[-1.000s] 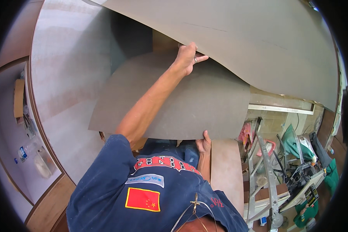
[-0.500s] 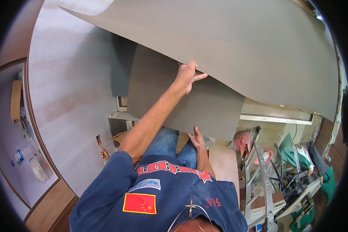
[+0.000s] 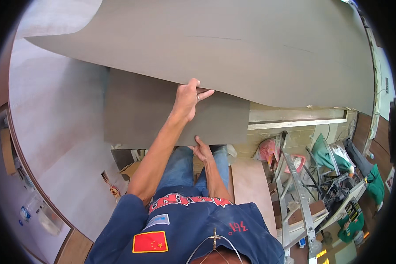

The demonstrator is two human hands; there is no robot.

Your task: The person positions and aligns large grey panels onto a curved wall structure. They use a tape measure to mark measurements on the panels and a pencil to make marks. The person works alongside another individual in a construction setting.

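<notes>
My left hand (image 3: 188, 97), with a ring on it, grips the lower edge of a large, bent grey sheet (image 3: 251, 48), its ring finger and little finger partly spread. A smaller grey sheet (image 3: 141, 110) hangs beneath it, with its top hidden behind the large one. My right hand (image 3: 199, 148) grips the bottom edge of this smaller sheet, thumb on the face, fingers partly hidden. Both sheets are over my jeans-clad legs (image 3: 171, 171), beside a pale wall panel (image 3: 53, 145) on the left.
At right, an aluminium ladder (image 3: 300, 189) stands among green cloths (image 3: 374, 185), a pink bag (image 3: 266, 152), tools and clutter. A pale board (image 3: 253, 189) lies beside my legs. A wall opening with wires (image 3: 112, 187) is low on the left, near a recessed shelf (image 3: 35, 207) holding small items.
Both sheets and my hands appear further left in the view. The smaller sheet has risen slightly and now sits more level, and the large sheet's left tip reaches further across the wall panel.
</notes>
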